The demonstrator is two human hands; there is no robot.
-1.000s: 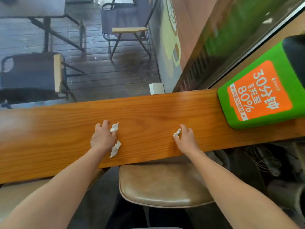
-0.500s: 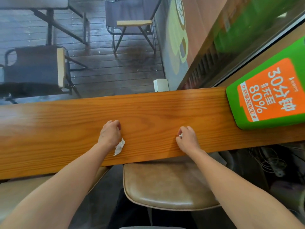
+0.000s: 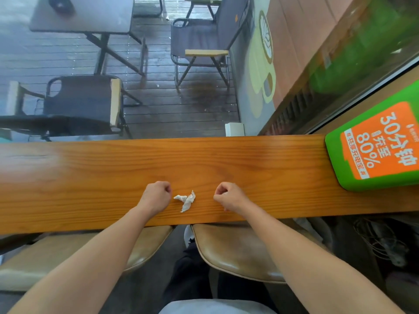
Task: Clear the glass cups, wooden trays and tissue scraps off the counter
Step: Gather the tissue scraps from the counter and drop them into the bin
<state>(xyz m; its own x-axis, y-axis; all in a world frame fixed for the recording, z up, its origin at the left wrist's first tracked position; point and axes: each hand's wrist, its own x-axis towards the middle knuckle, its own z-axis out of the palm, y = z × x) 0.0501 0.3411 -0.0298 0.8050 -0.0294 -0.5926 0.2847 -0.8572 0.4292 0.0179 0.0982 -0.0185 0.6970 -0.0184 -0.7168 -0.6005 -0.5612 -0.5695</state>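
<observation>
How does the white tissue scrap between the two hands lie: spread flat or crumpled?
Crumpled. The white tissue scrap shows twisted folds and raised creases, lying loose on the orange-brown wooden counter, touching neither hand.

- Left hand and right hand: bare, no rings, no watch.
- Forearms: bare, no sleeves visible.
- Below the counter: dark trousers, pale grey garment.

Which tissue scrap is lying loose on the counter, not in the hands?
The twisted white tissue scrap lying on the counter between the left hand and right hand. The only other visible bit is pinched inside the right fist.
</observation>
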